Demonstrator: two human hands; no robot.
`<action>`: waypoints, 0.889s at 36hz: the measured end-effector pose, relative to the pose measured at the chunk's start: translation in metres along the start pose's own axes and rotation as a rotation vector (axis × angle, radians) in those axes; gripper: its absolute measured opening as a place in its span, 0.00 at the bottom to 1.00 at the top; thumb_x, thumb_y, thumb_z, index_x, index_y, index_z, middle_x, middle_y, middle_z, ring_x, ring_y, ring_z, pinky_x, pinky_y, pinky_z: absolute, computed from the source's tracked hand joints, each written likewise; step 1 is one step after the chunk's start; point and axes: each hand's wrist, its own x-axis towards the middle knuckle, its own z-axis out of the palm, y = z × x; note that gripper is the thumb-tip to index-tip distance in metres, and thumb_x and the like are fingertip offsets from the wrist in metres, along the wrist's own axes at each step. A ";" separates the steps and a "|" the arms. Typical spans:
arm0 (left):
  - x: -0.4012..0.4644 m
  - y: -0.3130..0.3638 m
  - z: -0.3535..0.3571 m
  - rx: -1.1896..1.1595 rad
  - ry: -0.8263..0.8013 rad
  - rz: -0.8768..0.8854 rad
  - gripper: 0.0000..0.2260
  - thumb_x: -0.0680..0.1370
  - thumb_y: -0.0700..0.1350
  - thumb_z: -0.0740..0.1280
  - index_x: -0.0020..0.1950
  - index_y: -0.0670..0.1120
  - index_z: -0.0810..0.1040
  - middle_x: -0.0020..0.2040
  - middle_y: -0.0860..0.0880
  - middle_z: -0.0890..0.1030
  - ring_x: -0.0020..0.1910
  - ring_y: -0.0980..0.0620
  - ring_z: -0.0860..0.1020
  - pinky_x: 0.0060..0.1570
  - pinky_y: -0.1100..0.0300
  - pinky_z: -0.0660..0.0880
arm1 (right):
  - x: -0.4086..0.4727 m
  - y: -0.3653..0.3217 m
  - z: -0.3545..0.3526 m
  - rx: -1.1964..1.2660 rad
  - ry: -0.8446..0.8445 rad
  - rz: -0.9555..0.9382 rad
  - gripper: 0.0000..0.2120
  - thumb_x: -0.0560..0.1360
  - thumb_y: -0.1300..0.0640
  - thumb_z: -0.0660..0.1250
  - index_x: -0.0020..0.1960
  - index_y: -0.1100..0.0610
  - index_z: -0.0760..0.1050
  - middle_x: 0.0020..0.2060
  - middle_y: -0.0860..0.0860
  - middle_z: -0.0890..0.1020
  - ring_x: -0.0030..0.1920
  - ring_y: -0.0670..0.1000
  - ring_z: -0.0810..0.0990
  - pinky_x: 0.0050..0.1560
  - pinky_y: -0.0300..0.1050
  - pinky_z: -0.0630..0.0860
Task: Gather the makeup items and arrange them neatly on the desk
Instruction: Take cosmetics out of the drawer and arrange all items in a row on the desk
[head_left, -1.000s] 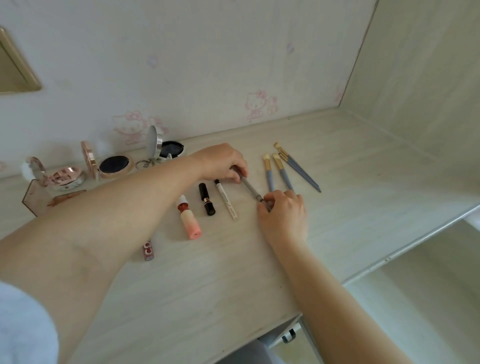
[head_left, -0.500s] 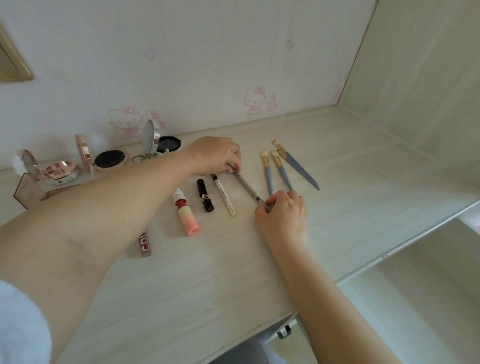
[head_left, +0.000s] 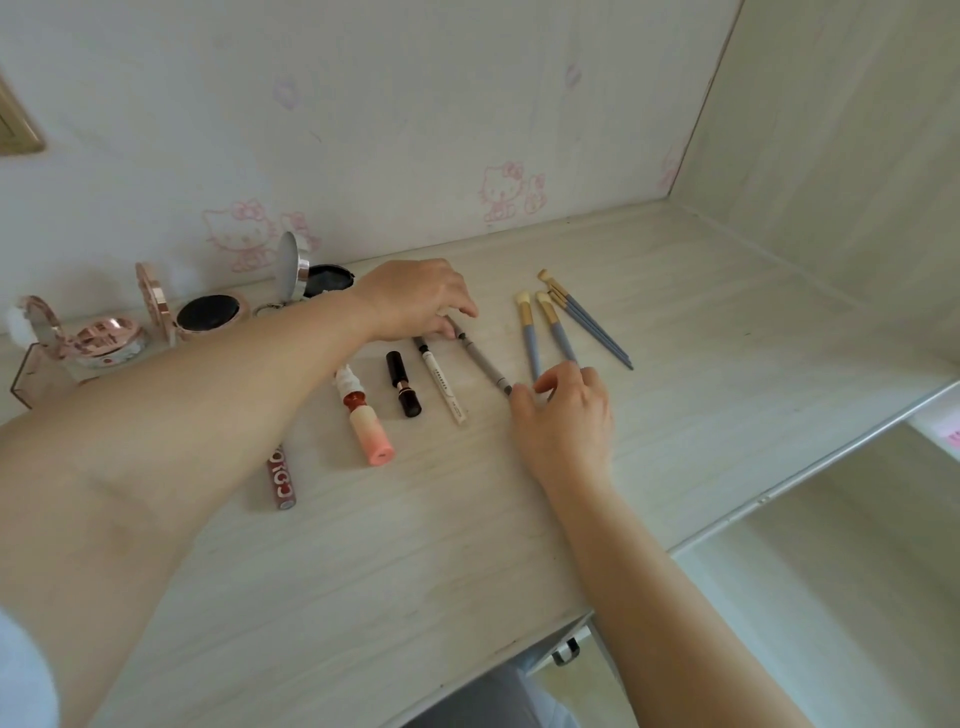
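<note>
**Grey pencil lined up in the row, both hands at its ends**

Head view: I see my left hand (head_left: 415, 301) reaching across the desk (head_left: 363, 571), fingers curled down over the far end of the grey pencil (head_left: 483, 361), pinching it at the tip. My right hand (head_left: 563, 415) sits at the near end, thumb touching the pencil's tip; its fingers are lifted and spread loosely, where half a second ago they were bunched tight over that end. The pencil lies flat at much the same slant as before.

The pencil rests between the white pen (head_left: 441, 382) on its left and two blue brushes (head_left: 540, 332) on its right, with thinner brushes (head_left: 587, 322) fanned out beyond. Further left in the row lie a black lipstick (head_left: 402, 384), a pink tube (head_left: 366, 421) and a red lip gloss (head_left: 280, 480).

Writing: the gloss carries large white letters, seemingly "COLO", partly hidden under my left arm. The white pen has a line of small print, too fine to read. Pink cat cartoon stickers (head_left: 506, 192) mark the back wall.

Open compacts (head_left: 208, 312) stand at the back left, near the wall.
</note>
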 end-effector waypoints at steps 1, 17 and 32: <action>-0.002 0.000 0.000 -0.053 0.016 -0.034 0.16 0.77 0.51 0.65 0.65 0.53 0.75 0.61 0.54 0.75 0.64 0.53 0.67 0.58 0.52 0.70 | 0.000 0.000 -0.002 0.079 0.026 0.021 0.08 0.75 0.52 0.63 0.49 0.56 0.72 0.45 0.49 0.71 0.47 0.49 0.69 0.47 0.42 0.67; 0.038 0.091 -0.011 -0.449 0.026 -0.484 0.13 0.74 0.55 0.68 0.57 0.52 0.75 0.53 0.49 0.78 0.50 0.50 0.78 0.45 0.60 0.72 | 0.084 0.052 -0.041 -0.075 0.112 0.050 0.12 0.78 0.55 0.59 0.59 0.55 0.75 0.56 0.55 0.77 0.58 0.56 0.70 0.56 0.46 0.67; 0.063 0.119 -0.002 -0.323 0.016 -0.581 0.22 0.77 0.58 0.63 0.68 0.53 0.69 0.61 0.44 0.75 0.57 0.43 0.75 0.46 0.59 0.69 | 0.136 0.047 -0.040 -0.177 -0.095 0.079 0.15 0.74 0.43 0.65 0.46 0.53 0.82 0.44 0.53 0.83 0.51 0.56 0.78 0.43 0.43 0.74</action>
